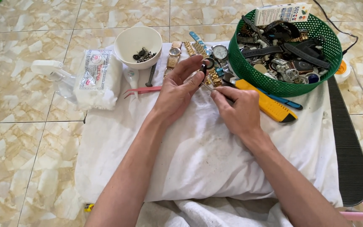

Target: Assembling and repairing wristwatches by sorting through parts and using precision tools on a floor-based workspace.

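Both hands (209,98) around small watch part (203,69)

Green basket (248,75), yellow knife (265,103), white cloth (198,155).

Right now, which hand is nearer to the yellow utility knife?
Right. The right hand lies just beside the yellow utility knife, apparently touching its handle. The left hand is farther off, on the other side of the right hand, holding a small dark part.

Beside the matt white cloth (198,155): glossy marble-look floor tiles (22,143), a green plastic mesh basket (248,71), shiny metal watches (198,52).
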